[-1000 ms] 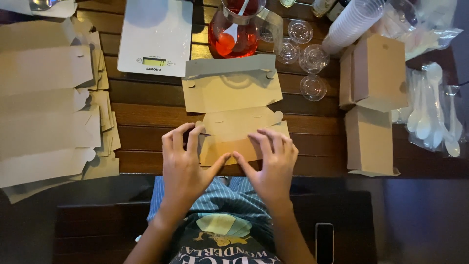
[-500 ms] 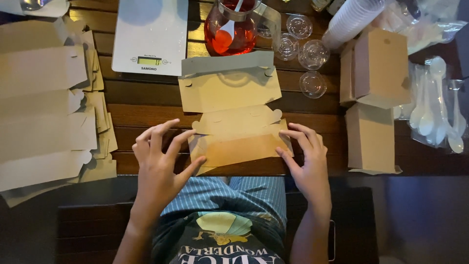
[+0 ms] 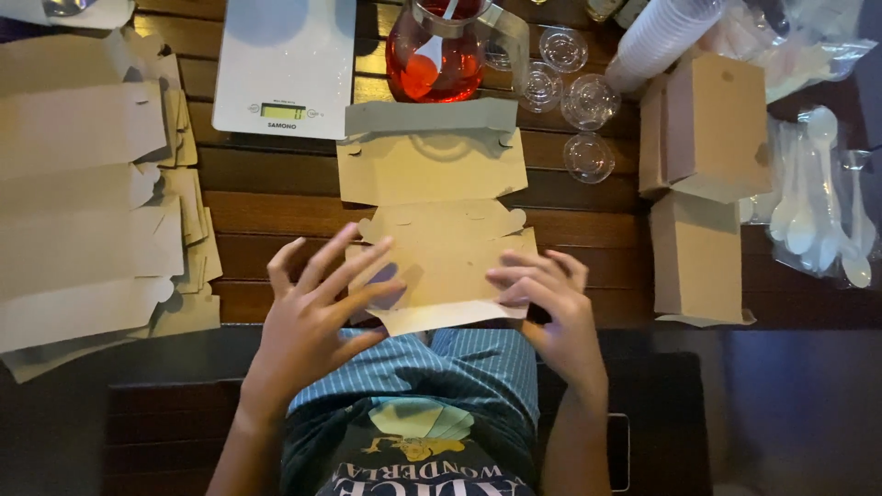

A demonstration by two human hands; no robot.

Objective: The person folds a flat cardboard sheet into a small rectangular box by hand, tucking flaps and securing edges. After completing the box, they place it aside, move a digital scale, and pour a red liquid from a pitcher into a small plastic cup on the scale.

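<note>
While both hands, left hand [image 3: 312, 312] & right hand [image 3: 551, 308], lie spread open, fingers touch flat brown carton [image 3: 441, 266].

Left hand [image 3: 317, 308]: spreading open at lower centre-left, fingers [image 3: 354, 266] lying on the left end of the cardboard box blank [image 3: 436, 220].
Right hand [image 3: 551, 308]: pressing the blank's right end at lower centre.
Box blank: lying part-folded on the wooden worktop [image 3: 266, 207].
Flat blanks [image 3: 87, 202]: piling up at left.
Scale [image 3: 285, 64]: sitting at upper left.
Red jug [image 3: 436, 50]: standing at top centre.
Folded boxes [image 3: 703, 184]: resting at right.
</note>
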